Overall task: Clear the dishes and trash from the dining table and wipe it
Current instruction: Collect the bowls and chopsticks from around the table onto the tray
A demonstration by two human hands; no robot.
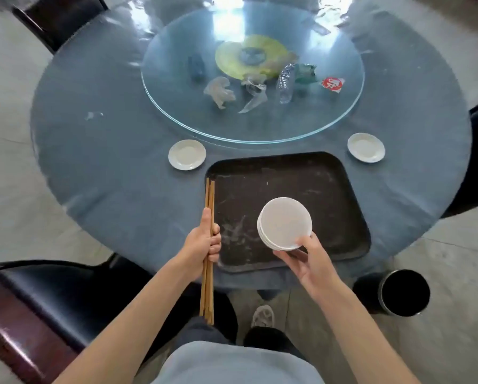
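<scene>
While the head camera looked down over the round dining table [107, 167], the holdings stood as follows. Left hand [204, 242]: fingers curled round a bundle of wooden chopsticks [208, 259], held upright beside the tray's left edge. Right hand [307, 261]: thumb and fingers gripping the near rim of a stack of small white plates [283, 223], held tilted over the dark tray [301, 176] — whether touching it could not be told. Tray: otherwise bare, smeared.

Left on the table: one white saucer [187, 154] beyond the tray's left corner, a second saucer [366, 147] beyond its right corner. On the glass turntable [177, 112]: crumpled plastic wrappers [220, 91], a crushed bottle [285, 84], a red-printed packet [332, 84]. A dark bin [404, 292] stood on the floor to the right.

Judged progress — dish collection partly done; trash untouched; wiping not begun.
</scene>
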